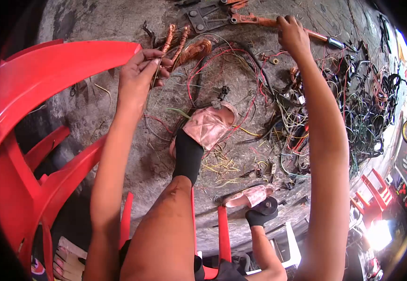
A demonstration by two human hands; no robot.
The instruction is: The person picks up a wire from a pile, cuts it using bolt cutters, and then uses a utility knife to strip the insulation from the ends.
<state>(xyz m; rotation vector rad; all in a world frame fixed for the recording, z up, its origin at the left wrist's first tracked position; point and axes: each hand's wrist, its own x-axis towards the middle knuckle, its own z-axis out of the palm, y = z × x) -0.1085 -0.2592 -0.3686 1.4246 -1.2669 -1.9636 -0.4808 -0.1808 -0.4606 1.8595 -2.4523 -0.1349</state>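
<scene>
My left hand [142, 70] is closed, thumb against fingers, pinching a thin wire [155, 77] that runs down past the wrist. Just beyond its fingertips lie twisted copper wire bundles [181, 46], with a thicker copper coil [197, 50] beside them. At the top right, my right hand [293, 37] is wrapped round the orange handle of a bolt cutter [258, 20]. The tool's grey metal head [202, 18] rests toward the top middle, left of that hand. A black cable loop [246, 48] and thin red wires curve between the two hands.
A red plastic chair [63, 56] fills the left side. Tangled wires [363, 112] are heaped at the right. My foot, in a pink sandal [209, 125] and black sock, stands mid-floor among yellow wire scraps [222, 166]. Another pink sandal [248, 196] is lower down.
</scene>
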